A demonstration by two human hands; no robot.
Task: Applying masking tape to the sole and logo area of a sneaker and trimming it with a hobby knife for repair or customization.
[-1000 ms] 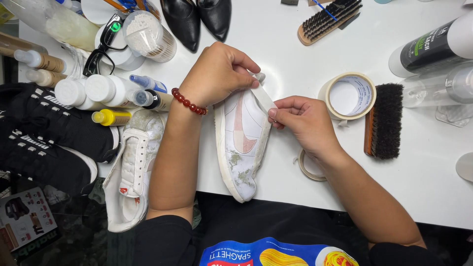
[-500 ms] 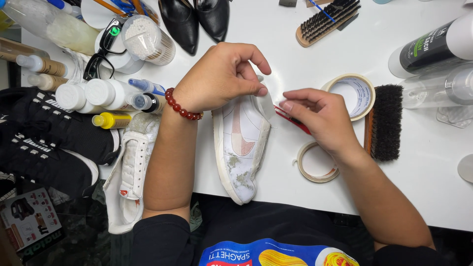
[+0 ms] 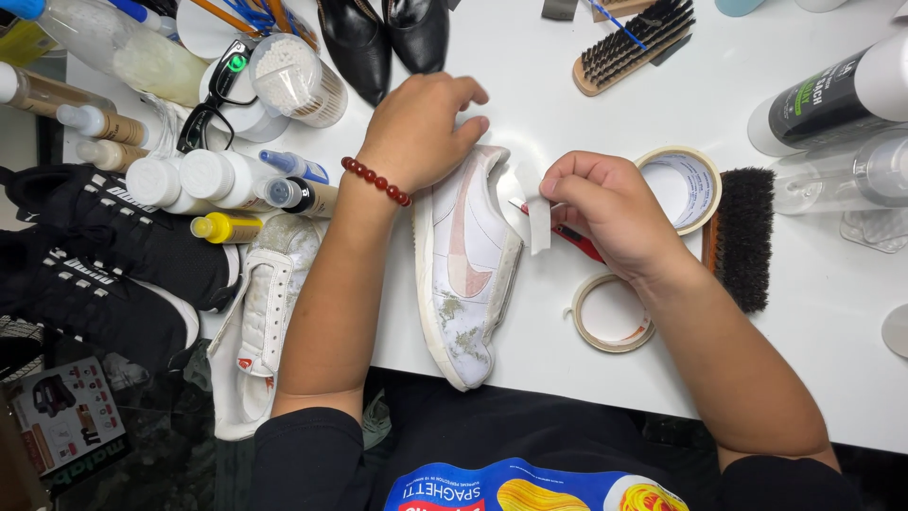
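Head view: the left hand (image 3: 421, 128) grips the heel end of a white sneaker (image 3: 463, 270) that lies on the white worktop (image 3: 530, 104), toe at the near edge. The right hand (image 3: 605, 213), just right of the sneaker, pinches a short strip of tape (image 3: 539, 220) between thumb and fingers, with a red tool (image 3: 582, 244) tucked under the palm. A tape roll (image 3: 610, 312) lies under that wrist; a second roll (image 3: 686, 185) and a dark brush (image 3: 747, 237) sit beside it. A second sneaker (image 3: 265, 317) overhangs the near edge at left, with bottles (image 3: 189, 175) behind it.
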